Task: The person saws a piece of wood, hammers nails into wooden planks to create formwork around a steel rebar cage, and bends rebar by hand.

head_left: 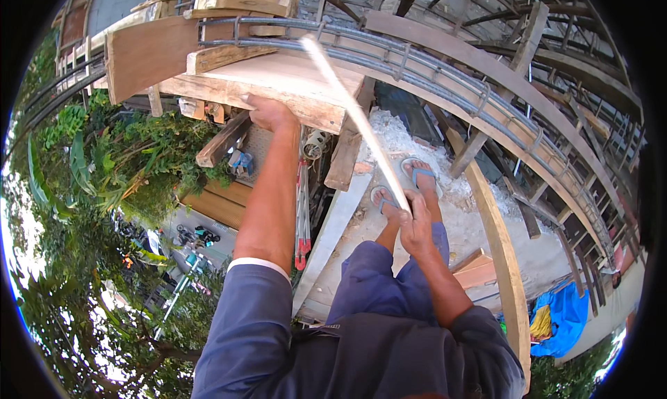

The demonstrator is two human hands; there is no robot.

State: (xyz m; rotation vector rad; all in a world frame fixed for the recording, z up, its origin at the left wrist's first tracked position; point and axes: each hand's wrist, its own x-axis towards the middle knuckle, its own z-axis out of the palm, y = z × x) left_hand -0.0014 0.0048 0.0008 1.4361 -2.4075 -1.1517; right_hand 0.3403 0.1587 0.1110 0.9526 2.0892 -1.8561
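A thick plank form [278, 96] of pale timber runs across in front of me. My left hand [272, 114] grips its near lower edge with the arm stretched out, and most of its fingers are hidden. Closed low in front of my legs, my right hand [417, 226] holds one end of a long, thin, bright strip [358, 114]. The strip slants up and left, its far end over the plank form near the rebar. Glare washes it out, so I cannot tell what it is made of.
A rebar cage [410, 62] curves along the formwork to the right. A brown plywood panel [149, 55] stands at the left. My sandalled feet [420, 173] are on a rough concrete ledge. To the left it drops toward trees and parked motorbikes [198, 235]. A blue tarp [566, 319] lies at right.
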